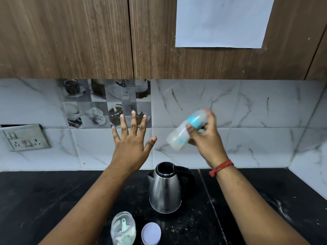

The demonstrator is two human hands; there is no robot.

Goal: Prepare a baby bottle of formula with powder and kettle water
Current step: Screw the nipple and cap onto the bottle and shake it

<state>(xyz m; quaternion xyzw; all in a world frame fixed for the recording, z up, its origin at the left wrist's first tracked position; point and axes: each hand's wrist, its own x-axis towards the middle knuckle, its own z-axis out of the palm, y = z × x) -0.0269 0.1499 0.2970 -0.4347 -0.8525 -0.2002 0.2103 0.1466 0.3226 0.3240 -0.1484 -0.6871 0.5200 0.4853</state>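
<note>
My right hand [206, 137] grips a clear baby bottle [178, 136] with a blue collar, held up in the air and tilted, its base pointing down-left; it looks motion-blurred. My left hand [131, 140] is raised beside it, fingers spread, holding nothing. Below them a steel kettle [165, 189] with a black handle stands on the black countertop [53, 200], its lid open. At the front edge sits an open glass jar of white powder [123, 227] with a pale green scoop inside, and its white lid [151, 233] lies beside it.
Wooden wall cabinets [70, 38] hang overhead with a white sheet [221, 22] stuck on one door. A switch and socket plate [26, 137] is on the tiled wall at the left. The counter runs into a corner at the right.
</note>
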